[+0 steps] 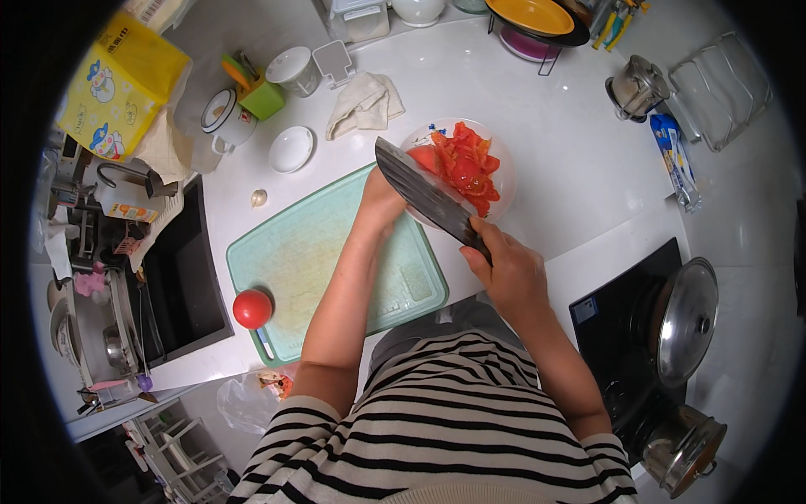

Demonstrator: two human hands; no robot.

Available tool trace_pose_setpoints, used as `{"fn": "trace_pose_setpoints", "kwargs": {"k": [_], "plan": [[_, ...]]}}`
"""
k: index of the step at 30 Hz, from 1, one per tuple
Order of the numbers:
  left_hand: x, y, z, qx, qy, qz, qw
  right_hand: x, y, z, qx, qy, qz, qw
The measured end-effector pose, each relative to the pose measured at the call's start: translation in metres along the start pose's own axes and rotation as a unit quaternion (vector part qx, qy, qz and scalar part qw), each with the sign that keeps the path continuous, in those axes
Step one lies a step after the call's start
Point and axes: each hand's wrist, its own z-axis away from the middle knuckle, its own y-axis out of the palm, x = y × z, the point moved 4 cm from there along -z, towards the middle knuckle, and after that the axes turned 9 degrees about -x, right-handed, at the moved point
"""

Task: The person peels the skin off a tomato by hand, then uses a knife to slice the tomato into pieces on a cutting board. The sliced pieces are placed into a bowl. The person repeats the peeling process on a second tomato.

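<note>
My right hand (513, 268) grips the handle of a broad kitchen knife (425, 189), its dark blade slanting up to the left over the near edge of a plate (505, 189). Cut red tomato pieces (467, 167) are heaped on that plate. Beside the blade is my left hand (381, 195), above the far edge of a green cutting board (296, 264). The knife hides its fingers, so what they hold does not show. A larger tomato piece (423, 157) shows just past the blade. One whole tomato (253, 309) rests at the board's left corner, near its handle slot.
A black sink (182, 283) lies left of the board. A garlic clove (259, 198), a small white dish (291, 150) and a folded cloth (365, 104) sit beyond it. To the right, a lidded pan (686, 321) stands on a black cooktop (604, 315).
</note>
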Motion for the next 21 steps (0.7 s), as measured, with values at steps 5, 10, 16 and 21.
{"fn": "trace_pose_setpoints", "kwargs": {"k": [5,10,16,21], "plan": [[0.010,0.001,0.008,0.014,0.038,-0.015,0.999,0.006,0.012,-0.003,-0.029,-0.051,0.050,0.997],[-0.017,0.021,0.032,0.024,0.035,0.017,0.999,0.004,0.025,-0.020,-0.032,-0.056,0.075,0.995],[-0.018,0.014,0.029,-0.061,0.130,-0.179,0.973,-0.008,0.022,0.002,0.011,0.044,0.037,0.998],[-0.012,0.028,0.047,-0.104,0.233,-0.225,0.940,-0.014,0.029,-0.027,0.006,0.144,-0.055,0.988]]}}
